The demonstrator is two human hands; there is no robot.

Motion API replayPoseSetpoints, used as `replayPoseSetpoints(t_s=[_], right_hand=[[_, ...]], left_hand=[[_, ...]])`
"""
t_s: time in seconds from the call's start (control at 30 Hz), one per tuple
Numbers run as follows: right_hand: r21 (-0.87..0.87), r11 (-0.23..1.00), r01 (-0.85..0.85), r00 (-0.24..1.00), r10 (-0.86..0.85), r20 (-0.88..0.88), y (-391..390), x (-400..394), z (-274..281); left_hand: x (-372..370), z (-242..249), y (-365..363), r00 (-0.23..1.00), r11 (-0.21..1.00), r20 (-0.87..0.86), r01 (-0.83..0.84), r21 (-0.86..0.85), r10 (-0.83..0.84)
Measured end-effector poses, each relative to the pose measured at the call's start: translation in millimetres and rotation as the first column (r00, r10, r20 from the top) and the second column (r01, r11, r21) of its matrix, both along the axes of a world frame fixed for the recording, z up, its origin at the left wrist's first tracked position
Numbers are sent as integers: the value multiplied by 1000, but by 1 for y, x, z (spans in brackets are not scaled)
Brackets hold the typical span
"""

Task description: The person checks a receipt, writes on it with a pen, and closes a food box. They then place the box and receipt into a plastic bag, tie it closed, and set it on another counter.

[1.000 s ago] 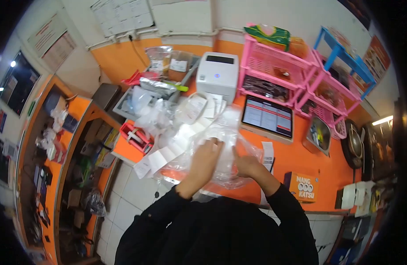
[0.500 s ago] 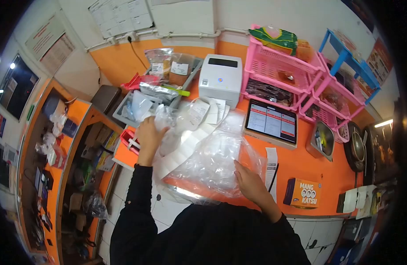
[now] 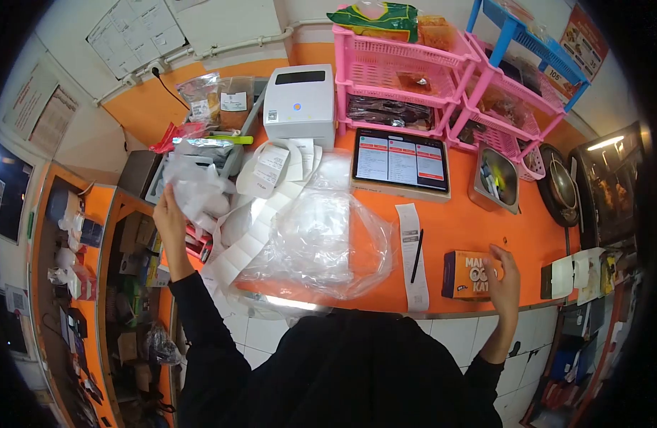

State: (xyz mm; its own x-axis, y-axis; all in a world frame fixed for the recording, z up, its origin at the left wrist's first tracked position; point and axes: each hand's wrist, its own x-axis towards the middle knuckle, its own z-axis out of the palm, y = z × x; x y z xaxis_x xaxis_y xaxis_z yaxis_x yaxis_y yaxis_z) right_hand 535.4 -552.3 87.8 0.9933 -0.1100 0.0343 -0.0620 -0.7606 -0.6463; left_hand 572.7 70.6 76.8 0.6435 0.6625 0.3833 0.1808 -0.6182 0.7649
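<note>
My left hand [image 3: 171, 221] is at the left end of the counter, its fingers closed on the edge of a crumpled white plastic bag [image 3: 198, 191]. The bag bunches up over a grey tray [image 3: 154, 187]. On the right, my right hand [image 3: 505, 279] curves around the right side of an orange and purple food box [image 3: 465, 274], thumb and fingers apart and overlapping its printed top. Between the hands lie a stack of clear plastic bags [image 3: 321, 239] and a curling strip of white labels [image 3: 260, 225].
A white label printer [image 3: 297, 107] stands behind the bags. Right of it are a tablet [image 3: 400, 162], pink stacked baskets [image 3: 392, 64] and a metal container [image 3: 496, 178]. A receipt [image 3: 412, 285] with a black pen [image 3: 417, 257] lies left of the box. Shelves [image 3: 107, 242] stand at left.
My right hand has left the clear bags and moved right to the food box. My left hand has shifted left, and the white bag is now bunched higher beside it. The view has turned slightly.
</note>
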Motion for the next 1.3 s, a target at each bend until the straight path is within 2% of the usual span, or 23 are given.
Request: replayPoseSetpoints(t_s=[0.07,0.13,0.17,0.2,0.27,0.37,0.47,0.53,0.57,0.6,0.63,0.67,0.7,0.8,0.83,0.87,0.93,0.97,1.03,1.07,1.17,1.27,1.3], right_hand=[[-174,981,-89,992,71,-109,-15,-4,8],[-263,932,-250,958,198,-207,-38,-2,-4],[-309,900,-308,935,225,-275,-43,-2,-13],[-349,861,-369,906,250,-342,-46,-1,-18],[-435,774,-461,840,222,-494,-45,5,-28],[-412,764,-496,827,272,-491,-47,9,-49],[-409,726,-553,805,340,-486,-52,11,-47],[-509,658,-554,823,340,-455,-49,7,-50],[-558,618,-554,828,344,-442,-48,6,-51],[-568,604,-559,826,347,-444,-49,8,-51],[-577,589,-565,823,353,-445,-49,11,-51],[-586,575,-570,820,360,-445,-49,12,-50],[-569,595,-567,823,380,-423,-50,12,-49],[-480,692,-539,841,413,-349,-52,16,-44],[-416,744,-523,849,410,-334,-54,16,-44],[-351,789,-504,857,406,-318,-56,17,-43],[-337,775,-534,841,445,-309,-51,27,-37],[-334,771,-543,835,454,-310,-49,27,-36],[-337,762,-553,829,466,-309,-41,30,-39],[-352,752,-558,828,472,-303,-38,35,-41],[-515,765,-387,887,461,18,-32,14,-63],[-430,830,-355,823,496,278,-48,4,-103],[-398,845,-357,815,490,308,-52,-1,-111]], left_hand=[[-6,23,-22,983,962,177,82,-261,-36],[-9,32,-28,928,895,361,232,-382,-86],[-10,39,-39,919,802,390,273,-531,-54],[-10,42,-48,904,750,420,329,-574,-75],[-8,45,-61,867,630,487,436,-643,-103],[-4,42,-77,842,492,533,501,-712,-86],[-6,35,-109,808,621,500,571,-537,-311],[-2,22,-155,815,685,431,568,-457,-388],[-6,12,-182,858,824,240,507,-254,-454],[-12,-2,-199,835,836,54,548,22,-548],[-11,-26,-219,771,752,-29,629,196,-637],[-12,-34,-238,714,687,-225,700,194,-663],[-12,-61,-240,475,517,-715,836,185,-513],[-17,-88,-235,358,239,-746,933,267,-562],[-25,-57,-241,540,533,-518,827,179,-664],[-29,-35,-240,576,583,-456,800,143,-678],[-33,-6,-228,647,668,-328,741,61,-688],[-37,-1,-222,703,717,-293,693,79,-648],[-39,3,-213,788,787,-206,608,107,-580],[-39,3,-212,789,791,-174,607,74,-589],[-51,-4,-212,812,816,-87,578,-29,-578],[-53,-21,-212,805,808,-70,585,-75,-589],[-54,-22,-216,805,807,-63,585,-82,-590]])
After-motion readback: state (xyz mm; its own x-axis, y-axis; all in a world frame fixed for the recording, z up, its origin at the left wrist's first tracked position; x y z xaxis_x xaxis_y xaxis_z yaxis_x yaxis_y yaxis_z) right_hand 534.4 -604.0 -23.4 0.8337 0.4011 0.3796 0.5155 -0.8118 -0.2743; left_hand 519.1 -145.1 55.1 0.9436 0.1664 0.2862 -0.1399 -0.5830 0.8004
